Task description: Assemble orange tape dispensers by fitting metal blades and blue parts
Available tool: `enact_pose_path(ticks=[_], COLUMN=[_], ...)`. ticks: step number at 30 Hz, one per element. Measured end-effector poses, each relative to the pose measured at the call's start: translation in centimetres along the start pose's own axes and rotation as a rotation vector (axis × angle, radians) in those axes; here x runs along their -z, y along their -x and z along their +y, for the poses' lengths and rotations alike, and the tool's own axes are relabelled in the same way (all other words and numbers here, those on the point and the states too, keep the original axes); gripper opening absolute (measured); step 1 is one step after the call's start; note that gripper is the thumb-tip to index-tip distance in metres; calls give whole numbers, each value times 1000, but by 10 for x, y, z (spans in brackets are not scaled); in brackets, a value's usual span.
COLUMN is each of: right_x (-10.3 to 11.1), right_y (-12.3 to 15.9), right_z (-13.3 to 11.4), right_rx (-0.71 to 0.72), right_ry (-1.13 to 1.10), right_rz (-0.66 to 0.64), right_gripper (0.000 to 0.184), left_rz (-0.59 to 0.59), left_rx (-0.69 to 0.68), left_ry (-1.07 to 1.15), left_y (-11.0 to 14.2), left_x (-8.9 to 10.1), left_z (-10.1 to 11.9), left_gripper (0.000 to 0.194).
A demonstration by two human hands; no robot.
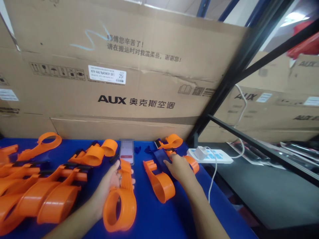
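Note:
My left hand (115, 177) is wrapped around the handle of an orange tape dispenser (122, 202), its round hub toward me. My right hand (178, 166) reaches to the back right of the blue table, fingers curled down beside a dark blue piece (161, 157); what its fingertips grip is hidden. Another orange tape dispenser (159, 182) lies between my hands. More orange dispensers lie by my right hand, one behind it (173, 141) and one partly covered by it (193, 164). Small dark blue parts (149, 150) lie near the table's back.
Several orange dispensers (57, 199) with dark fittings are piled at left. A phone (127, 151) lies beyond my left hand. Large cardboard boxes (139, 86) stand behind the blue table (147, 219). At right are a power strip (211, 155), its white cable and a black metal frame (219, 86).

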State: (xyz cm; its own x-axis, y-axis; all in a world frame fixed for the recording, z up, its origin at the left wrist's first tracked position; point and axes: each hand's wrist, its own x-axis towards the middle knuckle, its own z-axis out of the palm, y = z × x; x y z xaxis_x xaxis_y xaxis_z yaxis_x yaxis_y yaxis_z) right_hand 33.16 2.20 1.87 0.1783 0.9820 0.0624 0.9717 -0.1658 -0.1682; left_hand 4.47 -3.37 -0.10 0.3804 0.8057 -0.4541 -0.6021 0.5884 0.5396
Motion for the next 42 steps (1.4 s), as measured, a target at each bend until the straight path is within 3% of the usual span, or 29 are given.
enact_pose_path(ticks=[6,13,17,20,22,26,32,38,42], right_x=[1,13,27,33,36,39,34,22,20], right_y=[-2,1,10,22,31,50,81,91,93], right_z=[-3,-2,-3,-11,-19,-38,-70,-84,-87], right_rx=[-16,52,68,89,156,330,718,734,775], right_ry=[7,-110,-232,-483,-670,-874,-776,-829,-859], right_rz=[0,133,274,491,562,468,256,79,22], right_gripper=[16,21,26,32,30,24,20,12,22], left_rz=[-26,-30,-6,-37,-83,-219,-380,-414,-372], left_rx=[-8,-31,-78,-125,-143,-97,-68,-180,-205], left_ry=[-27,-17,15,76,141,203,169,154,139], left_y=[-1,-1,0,3,5,9,6,-2,-1], left_x=[2,-1,-3,-8,-10,-5,10,13,11], left_z=[0,-2,-1,3,5,2,-4,-2,0], left_gripper=[53,54,49,43,39,44,59,51,47])
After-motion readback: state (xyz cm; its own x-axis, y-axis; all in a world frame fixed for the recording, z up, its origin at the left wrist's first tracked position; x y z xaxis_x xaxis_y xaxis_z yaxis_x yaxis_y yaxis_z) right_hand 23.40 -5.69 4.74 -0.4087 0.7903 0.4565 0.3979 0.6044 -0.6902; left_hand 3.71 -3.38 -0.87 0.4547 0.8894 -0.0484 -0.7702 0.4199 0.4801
